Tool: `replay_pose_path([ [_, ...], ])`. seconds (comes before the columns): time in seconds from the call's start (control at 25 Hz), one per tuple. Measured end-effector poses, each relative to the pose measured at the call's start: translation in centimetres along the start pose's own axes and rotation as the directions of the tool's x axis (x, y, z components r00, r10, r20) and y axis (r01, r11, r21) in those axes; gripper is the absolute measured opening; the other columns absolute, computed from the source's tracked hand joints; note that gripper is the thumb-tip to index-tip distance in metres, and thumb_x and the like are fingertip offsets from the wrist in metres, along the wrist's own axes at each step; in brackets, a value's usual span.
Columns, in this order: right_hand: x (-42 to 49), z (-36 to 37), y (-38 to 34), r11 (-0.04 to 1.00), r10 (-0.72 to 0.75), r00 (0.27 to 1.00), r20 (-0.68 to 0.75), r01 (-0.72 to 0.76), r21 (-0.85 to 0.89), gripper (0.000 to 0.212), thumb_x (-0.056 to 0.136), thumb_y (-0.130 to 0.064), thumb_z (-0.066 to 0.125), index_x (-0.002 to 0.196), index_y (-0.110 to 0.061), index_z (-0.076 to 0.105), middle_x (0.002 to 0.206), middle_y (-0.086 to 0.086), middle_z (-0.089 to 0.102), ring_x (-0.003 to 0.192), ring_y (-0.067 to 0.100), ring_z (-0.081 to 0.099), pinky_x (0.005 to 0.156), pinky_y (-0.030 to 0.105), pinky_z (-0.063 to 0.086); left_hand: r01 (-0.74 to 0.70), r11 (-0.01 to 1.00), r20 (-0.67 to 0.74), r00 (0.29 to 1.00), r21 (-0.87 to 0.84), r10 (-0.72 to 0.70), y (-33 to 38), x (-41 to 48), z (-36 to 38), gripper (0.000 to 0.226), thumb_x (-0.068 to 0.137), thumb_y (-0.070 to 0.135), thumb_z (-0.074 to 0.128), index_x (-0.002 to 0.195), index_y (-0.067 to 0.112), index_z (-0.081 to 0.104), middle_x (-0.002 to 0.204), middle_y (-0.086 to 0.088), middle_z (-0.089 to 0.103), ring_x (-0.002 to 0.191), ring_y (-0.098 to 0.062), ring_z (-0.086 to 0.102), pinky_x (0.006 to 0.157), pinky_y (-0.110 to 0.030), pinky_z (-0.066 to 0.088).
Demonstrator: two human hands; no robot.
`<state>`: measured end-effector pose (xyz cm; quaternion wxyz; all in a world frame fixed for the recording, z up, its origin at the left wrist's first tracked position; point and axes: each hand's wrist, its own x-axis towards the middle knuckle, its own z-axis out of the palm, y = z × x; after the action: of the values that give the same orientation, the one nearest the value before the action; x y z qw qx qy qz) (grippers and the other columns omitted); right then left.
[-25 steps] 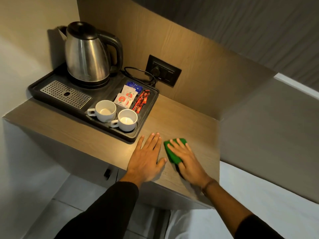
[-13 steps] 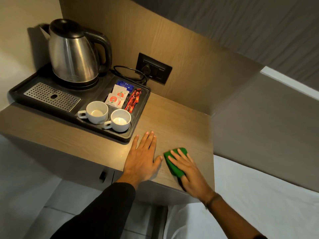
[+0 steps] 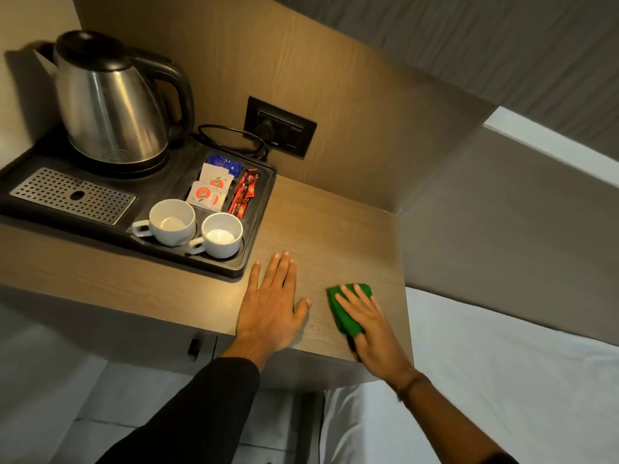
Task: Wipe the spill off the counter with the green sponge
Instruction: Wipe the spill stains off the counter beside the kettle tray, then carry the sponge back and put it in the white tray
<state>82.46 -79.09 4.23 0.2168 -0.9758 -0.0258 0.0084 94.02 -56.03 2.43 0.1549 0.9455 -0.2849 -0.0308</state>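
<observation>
Single head-worn wide-angle view, forward and down, close above the counter (image 3: pixel 318 229)

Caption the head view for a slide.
Right hand presses the green sponge on the wooden counter; left hand rests flat beside the black tray.

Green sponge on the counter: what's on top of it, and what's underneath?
The right hand lies flat on the green sponge, fingers straight, covering most of it. The sponge rests on the light wooden counter. Any spill beneath is hidden by sponge and hand.
</observation>
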Motion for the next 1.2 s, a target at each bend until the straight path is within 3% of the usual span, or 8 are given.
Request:
replay_pose_path([
  [0.24,9.7,-2.3,-1.4,0.948,0.319,0.941,-0.113,-0.314,0.055,0.075,0.088,0.010,0.049,0.156,-0.019,0.038,0.168,0.008,0.029,0.159,0.031,0.015,0.129,0.055,0.007,0.002,1.000,0.007,1.000,0.017,-0.002,0.0,0.1,0.1,0.084,0.104,0.060,0.026,0.165,0.007,0.003,0.177,-0.013,0.001,0.161,-0.026,-0.005,0.129,-0.059,0.004],
  [0.48,0.8,0.7,-3.7,0.998,0.034,0.999,-0.010,-0.033,0.050,0.080,0.085,-0.002,0.045,0.158,-0.031,0.031,0.170,-0.005,0.026,0.160,0.013,0.006,0.130,0.043,-0.004,0.000,1.000,0.035,0.999,0.028,-0.001,-0.1,0.0,-0.2,0.083,0.105,0.061,0.023,0.165,0.008,0.000,0.176,-0.013,-0.003,0.161,-0.026,-0.008,0.129,-0.058,0.004],
  [0.6,0.7,-1.3,-1.4,0.985,0.170,0.980,-0.098,-0.167,0.042,0.076,0.089,0.004,0.049,0.157,-0.027,0.035,0.168,-0.001,0.029,0.159,0.021,0.012,0.131,0.052,0.006,0.002,1.000,0.056,0.998,0.027,-0.004,0.1,0.0,-0.9,0.082,0.107,0.060,0.027,0.165,0.008,-0.001,0.176,-0.012,-0.003,0.161,-0.026,-0.008,0.130,-0.058,0.002],
  [0.8,5.6,-2.0,-3.2,0.958,0.284,0.942,-0.178,-0.274,0.079,0.072,0.090,0.011,0.051,0.155,-0.019,0.041,0.165,0.007,0.037,0.157,0.030,0.020,0.130,0.049,0.009,0.084,0.996,0.015,0.996,0.021,-0.084,1.0,-5.0,-3.2,0.077,0.108,0.054,0.035,0.165,0.010,0.008,0.177,-0.011,0.007,0.162,-0.026,0.001,0.130,-0.058,0.008],
  [0.84,5.5,-1.5,-3.8,0.962,0.271,0.946,-0.180,-0.258,0.093,0.073,0.089,0.011,0.051,0.155,-0.019,0.041,0.164,0.007,0.039,0.157,0.031,0.020,0.130,0.049,0.009,0.102,0.994,-0.007,0.995,0.036,-0.102,0.7,-6.9,-3.6,0.077,0.107,0.053,0.036,0.165,0.009,0.010,0.177,-0.011,0.010,0.161,-0.026,0.004,0.130,-0.057,0.009],
  [0.92,-0.1,-0.3,-9.6,0.998,-0.020,0.996,-0.090,0.025,0.056,0.078,0.085,0.011,0.052,0.155,-0.021,0.040,0.165,0.007,0.038,0.157,0.031,0.020,0.131,0.047,0.009,0.302,0.949,-0.139,0.947,0.093,-0.288,1.4,-18.7,-5.5,0.077,0.106,0.052,0.039,0.165,0.008,0.014,0.176,-0.012,0.015,0.161,-0.027,0.008,0.130,-0.057,0.010],
  [1.0,-3.0,2.2,-12.8,0.981,-0.192,0.979,-0.072,0.192,-0.008,0.080,0.086,0.008,0.056,0.157,-0.023,0.036,0.166,0.005,0.035,0.158,0.031,0.019,0.130,0.047,0.009,0.415,0.902,-0.180,0.903,0.122,-0.391,0.5,-24.7,-5.5,0.078,0.106,0.053,0.038,0.165,0.008,0.014,0.176,-0.012,0.015,0.161,-0.027,0.008,0.130,-0.057,0.010],
  [1.2,-6.2,5.4,-14.3,0.967,-0.244,0.966,-0.084,0.236,-0.094,0.080,0.089,0.002,0.057,0.159,-0.025,0.031,0.169,0.000,0.028,0.159,0.030,0.012,0.130,0.049,0.008,0.438,0.887,-0.148,0.896,0.144,-0.418,0.8,-28.6,-5.1,0.083,0.099,0.058,0.012,0.165,0.008,0.015,0.175,-0.012,0.013,0.161,-0.029,0.009,0.129,-0.057,0.015],
])
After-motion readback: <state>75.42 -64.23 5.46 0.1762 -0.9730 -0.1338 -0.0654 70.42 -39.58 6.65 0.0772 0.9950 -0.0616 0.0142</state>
